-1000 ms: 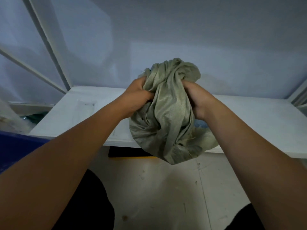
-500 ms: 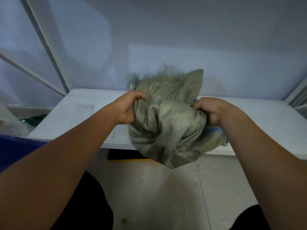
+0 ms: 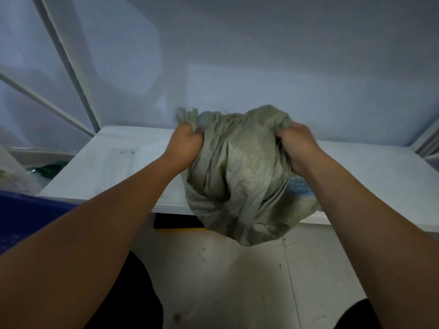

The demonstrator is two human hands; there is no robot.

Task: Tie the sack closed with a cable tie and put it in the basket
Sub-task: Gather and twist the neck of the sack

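Here, sack (image 3: 237, 176): grey-green woven cloth, crumpled and held up between both hands, in front of the near edge of the white table (image 3: 114, 167). Its lower bulge hangs below that edge, over the floor (image 3: 225, 281).
Sack top: the upper edge is bunched and pulled sideways between the two fists. Frayed fibres stick up just beside the left one.
Left hand (image 3: 184, 144): the fingers are curled tight round a gathered wad of the sack's upper left corner, with the back of the hand toward the camera.
Right hand (image 3: 298, 148): a fist clenched on the upper right corner, with cloth bulging above the knuckles.
Hands to each other: apart, with the sack's front face spanning the gap.
White table: runs across the view behind the sack and meets the pale wall (image 3: 261, 67).
Pale blue bubbled sheet (image 3: 298, 188): lies on the table just beside the right wrist, partly hidden by the sack.
Blue container (image 3: 28, 210): its dark rim shows at the far left, near the left forearm. What it holds cannot be told.
Black block (image 3: 178, 224): under the table edge, with a yellow strip along its bottom, partly hidden by the sack.
Floor: pale and scuffed, with a seam line running toward the camera.
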